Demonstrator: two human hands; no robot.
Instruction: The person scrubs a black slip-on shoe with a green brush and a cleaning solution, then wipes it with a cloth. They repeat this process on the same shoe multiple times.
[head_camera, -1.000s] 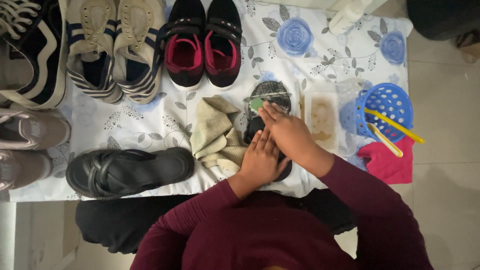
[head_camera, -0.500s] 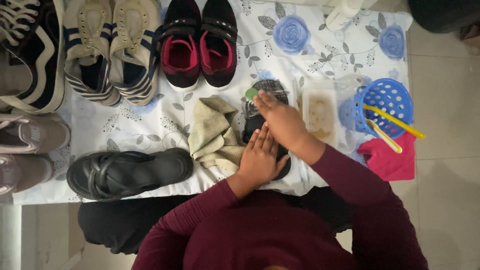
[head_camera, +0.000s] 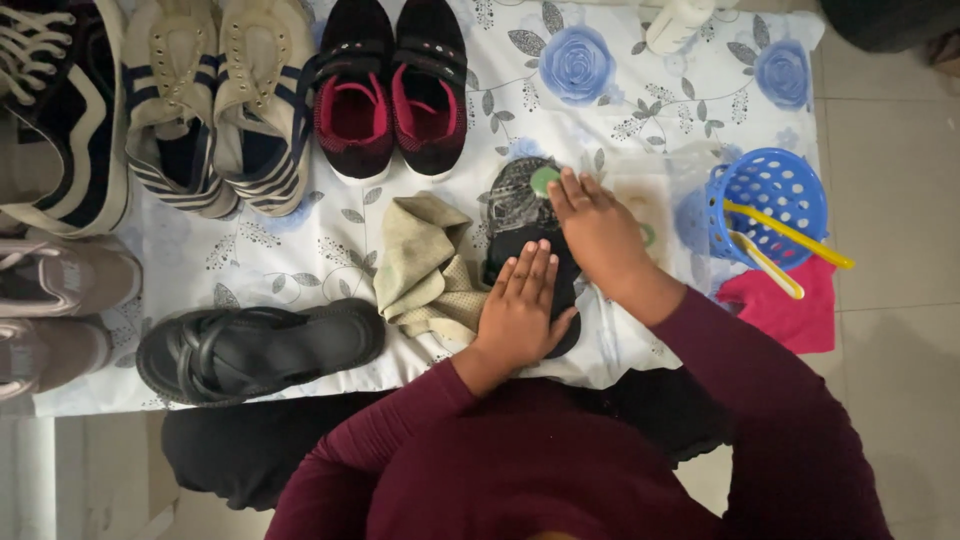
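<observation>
Sandal sole (head_camera: 520, 215), dark and covered in a greyish soapy film over its ribbed tread, lies upside down near the middle of the floral sheet (head_camera: 640, 100), just right of a crumpled beige cloth (head_camera: 425, 265). The left hand (head_camera: 520, 310) lies flat on the heel end, fingers stretched out together, pressing rather than grasping. The right hand (head_camera: 600, 230) is curled over the front part and closes on a small green scrubber (head_camera: 545, 180), of which only a rounded edge shows past the fingertips.

The sheet is thin white fabric printed with blue roses and grey leaves, slightly creased. A matching black sandal (head_camera: 260, 350), glossy with woven-looking straps, lies upright to the left near the sheet's front edge. Along the back stand black knit shoes (head_camera: 390, 90) with pink lining, cream sneakers (head_camera: 215, 100) with navy stripes, and a black and white laced sneaker (head_camera: 50, 110); two grey-brown shoes (head_camera: 60, 310) rest at the far left.

At the right a round blue plastic basket (head_camera: 790, 185) with a perforated wall holds two yellow brush handles (head_camera: 790, 235) that jut over its rim. A pink cloth (head_camera: 785, 305) lies beneath and beside the basket. A clear shallow tub (head_camera: 645, 200), partly hidden by the right wrist, sits between sole and basket; its contents cannot be made out.
</observation>
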